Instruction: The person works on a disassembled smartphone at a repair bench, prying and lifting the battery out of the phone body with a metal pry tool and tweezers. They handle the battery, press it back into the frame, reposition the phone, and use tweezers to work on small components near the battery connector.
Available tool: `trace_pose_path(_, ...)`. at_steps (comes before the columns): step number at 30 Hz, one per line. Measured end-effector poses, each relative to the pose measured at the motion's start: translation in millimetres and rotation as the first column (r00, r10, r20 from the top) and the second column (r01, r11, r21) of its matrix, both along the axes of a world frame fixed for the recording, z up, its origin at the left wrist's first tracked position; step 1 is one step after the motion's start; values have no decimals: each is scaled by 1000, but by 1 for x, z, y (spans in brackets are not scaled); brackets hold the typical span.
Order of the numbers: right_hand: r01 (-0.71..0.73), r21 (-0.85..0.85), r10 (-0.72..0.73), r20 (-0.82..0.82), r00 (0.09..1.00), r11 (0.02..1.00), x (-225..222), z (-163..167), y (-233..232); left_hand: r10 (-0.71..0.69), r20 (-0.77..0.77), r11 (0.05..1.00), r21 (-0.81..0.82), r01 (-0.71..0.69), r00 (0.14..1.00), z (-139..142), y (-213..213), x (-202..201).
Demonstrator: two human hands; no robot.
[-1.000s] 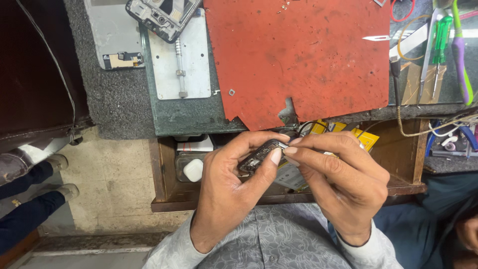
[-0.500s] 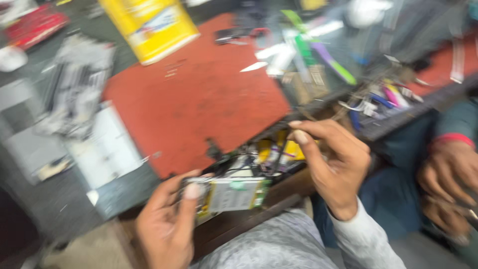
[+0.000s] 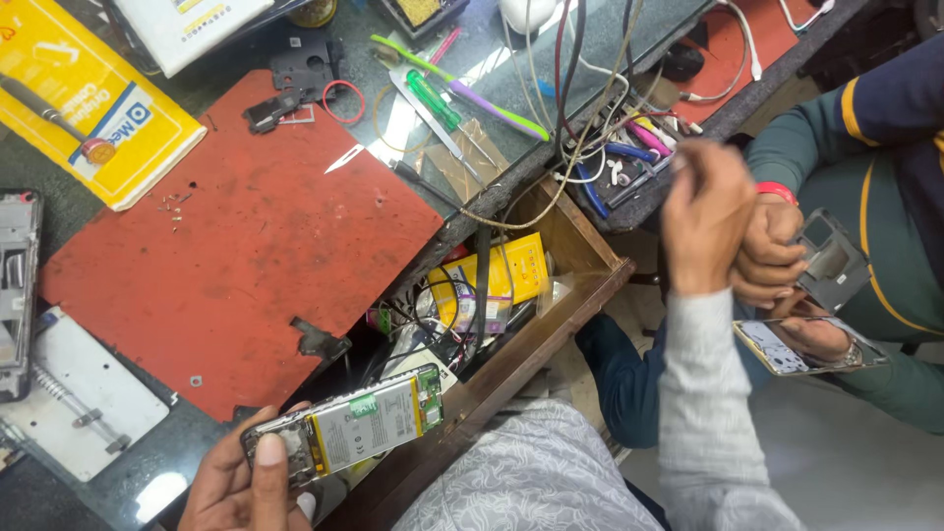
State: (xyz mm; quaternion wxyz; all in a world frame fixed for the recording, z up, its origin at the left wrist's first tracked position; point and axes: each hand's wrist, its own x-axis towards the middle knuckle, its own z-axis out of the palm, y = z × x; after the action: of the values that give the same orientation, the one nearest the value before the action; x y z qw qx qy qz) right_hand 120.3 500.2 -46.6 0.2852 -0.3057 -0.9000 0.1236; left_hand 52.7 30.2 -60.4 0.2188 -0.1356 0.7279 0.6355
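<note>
Far left, on the surface (image 3: 551, 128): grey phone frame (image 3: 18, 295), white plate (image 3: 74, 408), yellow packet (image 3: 84, 108) with a small tool lying on it. Centre left, red mat (image 3: 236, 256), spread as a work pad, a few tiny screws near its upper edge. Bottom left, left hand (image 3: 241, 482), grip closed around one end of an opened phone (image 3: 344, 425), thumb pressed on top, battery side up, held level above the lap, likely to keep the insides in view. Behind it, open drawer (image 3: 511, 295) crammed with wires, yellow packets and spare parts, pulled out for easy reach. Above, on dark glass, green screwdriver (image 3: 433, 98), purple and green pry tools, tweezers, tangled cables. Right of centre, right hand (image 3: 708, 221), raised and blurred, well apart from the phone; grip state impossible to tell. Just beyond, another person's hands (image 3: 777, 261), red band at one wrist, holding a back cover (image 3: 831, 261) and a second phone (image 3: 806, 346). Cluttered repair stall, pale floor at lower right.
</note>
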Motion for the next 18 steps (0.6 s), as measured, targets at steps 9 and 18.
trace_pose_path(9, -20, 213, -47, 303, 952, 977, -22, -36, 100, 201, -49, 967, 171, -191, 978, 4, 14, 15)
trace_pose_path(18, -73, -3, 70, 321, 944, 997, -33, -23, 92, 276, -100, 901, 374, -221, 956, 4, 18, 14)
